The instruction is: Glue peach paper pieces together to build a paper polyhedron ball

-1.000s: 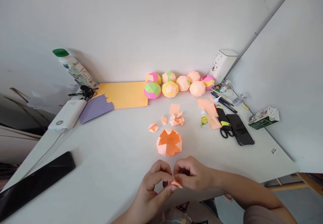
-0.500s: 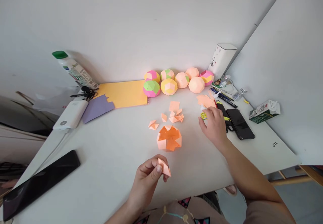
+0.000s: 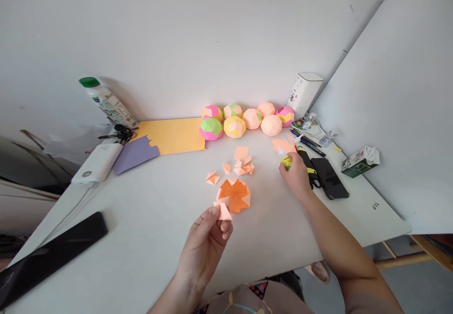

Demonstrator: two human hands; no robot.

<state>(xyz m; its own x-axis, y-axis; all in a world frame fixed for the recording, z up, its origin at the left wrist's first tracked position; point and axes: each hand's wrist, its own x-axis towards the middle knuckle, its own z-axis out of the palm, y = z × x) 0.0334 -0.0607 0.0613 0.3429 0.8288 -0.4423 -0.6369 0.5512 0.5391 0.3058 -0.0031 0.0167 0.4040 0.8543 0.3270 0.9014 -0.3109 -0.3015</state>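
A paper piece point(image 3: 223, 211) is pinched by the left hand point(image 3: 203, 241), near the open ball point(image 3: 243, 195), and the glue bottle point(image 3: 286, 162) is gripped by the right hand point(image 3: 297, 176)!

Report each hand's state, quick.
Left hand: closed, pinching a peach paper piece.
Right hand: at the yellow-labelled bottle; whether closed on it cannot be told.
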